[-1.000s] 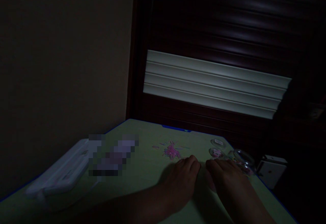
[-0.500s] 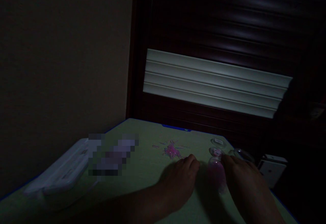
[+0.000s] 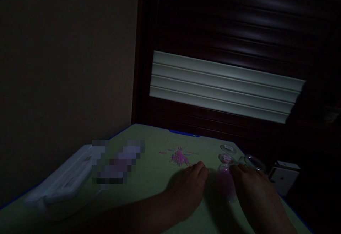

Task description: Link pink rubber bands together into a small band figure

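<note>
I see my left hand [image 3: 190, 182] curled near the pink pile [image 3: 179, 158] on the desk [image 3: 149, 156], though I can't tell whether it grips anything. My right hand [image 3: 253, 184] hangs beside the pink-filled container [image 3: 225, 182], its hold unclear too.

The view is very dim, its colours muted. Behind the pale green, blue-edged tabletop [image 3: 149, 180], the light grey horizontally ribbed band [image 3: 223, 86] is the brightest area, and soft bluish sheen lies along the dark reddish-brown slatted panel [image 3: 226, 24] above it. The exact light source cannot be told. To the tabletop's left, the plain brown wall [image 3: 66, 56] is dull and grainy; to its right, deep shadow swallows most detail. On the tabletop, a soft dark shadow falls between the left hand [image 3: 190, 179] and right hand [image 3: 252, 180], small glints mark the clear round plastic containers [image 3: 255, 162], and coarse square pixelation hides one patch.
</note>
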Action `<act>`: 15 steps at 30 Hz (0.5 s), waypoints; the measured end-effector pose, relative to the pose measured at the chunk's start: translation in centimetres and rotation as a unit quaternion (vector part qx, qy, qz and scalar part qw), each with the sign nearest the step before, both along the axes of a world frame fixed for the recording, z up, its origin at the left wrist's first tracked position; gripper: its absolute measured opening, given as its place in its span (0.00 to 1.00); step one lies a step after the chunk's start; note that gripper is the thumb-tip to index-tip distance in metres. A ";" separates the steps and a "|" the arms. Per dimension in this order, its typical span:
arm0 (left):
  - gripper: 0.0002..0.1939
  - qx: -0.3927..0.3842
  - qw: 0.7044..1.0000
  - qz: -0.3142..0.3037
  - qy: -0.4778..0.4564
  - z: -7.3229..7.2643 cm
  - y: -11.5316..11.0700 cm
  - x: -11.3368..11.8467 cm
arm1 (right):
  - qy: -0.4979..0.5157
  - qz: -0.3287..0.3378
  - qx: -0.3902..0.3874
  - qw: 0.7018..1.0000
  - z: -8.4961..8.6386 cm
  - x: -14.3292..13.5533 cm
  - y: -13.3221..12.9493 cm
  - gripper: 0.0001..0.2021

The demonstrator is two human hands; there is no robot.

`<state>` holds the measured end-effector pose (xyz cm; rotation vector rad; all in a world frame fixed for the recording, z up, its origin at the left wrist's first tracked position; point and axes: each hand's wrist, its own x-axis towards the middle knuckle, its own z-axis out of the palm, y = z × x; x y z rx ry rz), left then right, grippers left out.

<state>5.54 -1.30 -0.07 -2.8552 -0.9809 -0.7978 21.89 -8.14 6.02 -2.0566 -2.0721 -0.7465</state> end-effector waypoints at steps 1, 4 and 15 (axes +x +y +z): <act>0.11 0.000 1.000 0.000 -0.001 0.0 0.0 0.0 | 0.002 0.002 0.001 1.000 0.0 0.0 0.0 0.17; 0.11 -0.002 1.000 0.002 -0.002 0.1 0.0 0.0 | 0.004 0.006 0.004 1.000 0.0 0.0 0.0 0.18; 0.10 -0.038 0.999 0.006 -0.026 -0.4 0.7 -0.1 | 0.011 0.030 -0.009 0.999 0.0 0.2 0.1 0.17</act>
